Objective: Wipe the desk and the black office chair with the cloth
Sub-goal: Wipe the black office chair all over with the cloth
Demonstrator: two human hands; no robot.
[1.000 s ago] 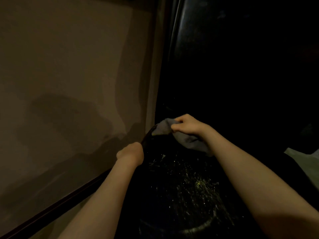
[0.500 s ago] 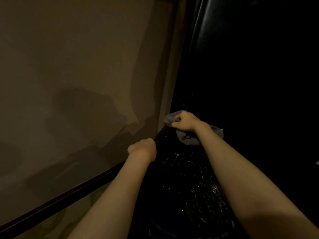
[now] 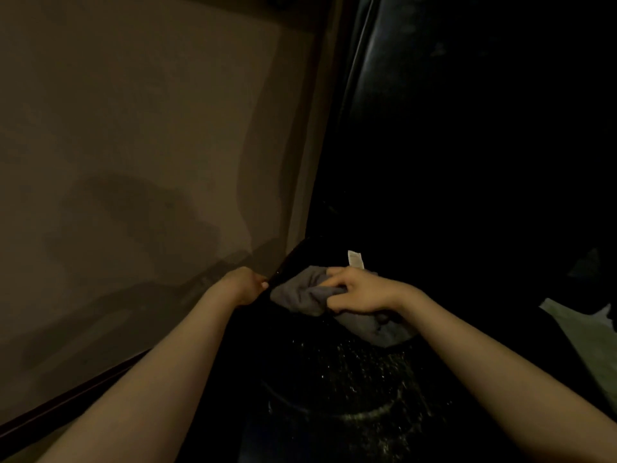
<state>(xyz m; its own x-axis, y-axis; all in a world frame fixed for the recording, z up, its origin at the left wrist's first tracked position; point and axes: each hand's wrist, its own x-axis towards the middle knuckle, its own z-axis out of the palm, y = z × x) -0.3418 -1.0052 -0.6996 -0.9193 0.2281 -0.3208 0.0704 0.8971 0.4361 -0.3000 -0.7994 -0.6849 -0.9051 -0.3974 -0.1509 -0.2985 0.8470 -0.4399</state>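
Observation:
The scene is very dark. My right hand (image 3: 359, 290) grips a bunched grey cloth (image 3: 302, 295) with a white label and presses it on the black office chair (image 3: 384, 389), whose worn surface shows pale flecks. My left hand (image 3: 245, 284) holds the chair's left edge, fingers curled around it. The chair's tall black back (image 3: 400, 95) rises at upper right. No desk is visible.
A plain beige wall (image 3: 133, 162) fills the left half, with a dark skirting strip (image 3: 66, 402) running along its base. A pale object (image 3: 581, 332) lies at the right edge, too dim to identify.
My right hand has drawn the cloth back toward me and to the right, off the chair's far corner; the white label now shows. My left hand keeps its hold on the edge.

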